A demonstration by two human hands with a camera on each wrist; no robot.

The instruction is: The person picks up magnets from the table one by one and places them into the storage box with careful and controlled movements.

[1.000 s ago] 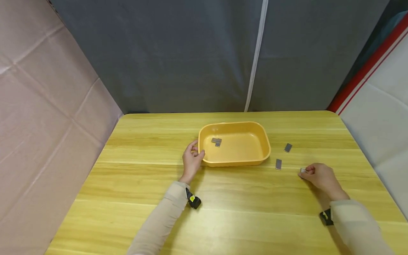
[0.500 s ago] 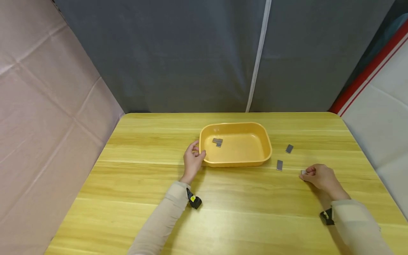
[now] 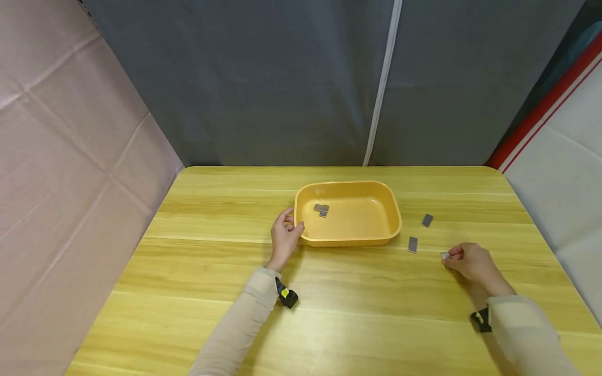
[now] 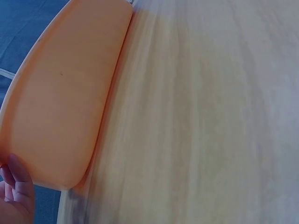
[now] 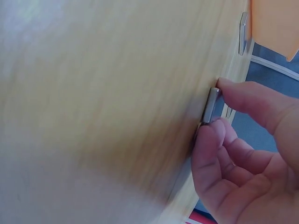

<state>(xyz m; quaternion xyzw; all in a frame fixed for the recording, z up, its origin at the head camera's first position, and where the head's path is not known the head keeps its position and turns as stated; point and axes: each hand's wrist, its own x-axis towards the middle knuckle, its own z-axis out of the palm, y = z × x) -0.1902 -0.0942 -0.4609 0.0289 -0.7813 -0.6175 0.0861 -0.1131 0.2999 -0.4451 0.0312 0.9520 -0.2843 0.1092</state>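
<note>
We've got a yellow wood-grain table (image 3: 357, 292), dark gray cloth (image 3: 263, 94) with a white strip (image 3: 382, 89) behind. Creased pinkish sheet (image 3: 70, 156) on our left; white panel (image 3: 571, 162) with red band (image 3: 545, 107) right. Soft sheen (image 3: 329, 334) up front.

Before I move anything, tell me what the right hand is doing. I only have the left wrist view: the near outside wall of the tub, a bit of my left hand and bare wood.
Observer: In the right wrist view, the right hand pinches a small grey piece between thumb and fingers.

Operator: Good. Now tell me what is inside the tub; its wall hides that from me.

Observer: The head view shows a cluster of grey pieces on its floor, toward the left end; they lie too close together for me to give a sure count.
</note>
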